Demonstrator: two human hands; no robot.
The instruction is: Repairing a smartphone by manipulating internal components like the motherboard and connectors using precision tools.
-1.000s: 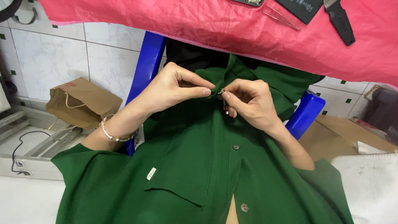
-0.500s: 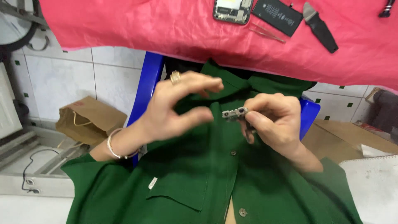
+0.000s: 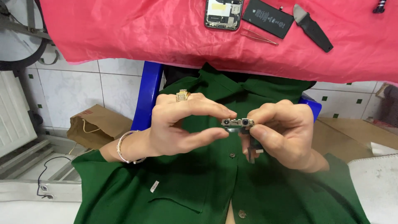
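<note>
Right between the two hands sits a small metal camera part (image 3: 237,122), held up over the lap of a green shirt (image 3: 199,182). The right hand (image 3: 282,135) pinches it at its right end between thumb and forefinger, and a thin ribbon strip (image 3: 252,152) hangs down from the part just under that thumb. The left hand (image 3: 182,126) comes in from the other side, its forefinger tip touching the part's left end from above and its thumb tip just below it; whether it truly grips is hard to tell. A gold ring (image 3: 182,96) sits on the left hand and a bracelet (image 3: 124,147) on its wrist. Well beyond both hands, on a red cloth (image 3: 124,33), lie an opened phone (image 3: 223,13), a black battery (image 3: 267,18), tweezers (image 3: 259,36) and a knife (image 3: 311,27).
</note>
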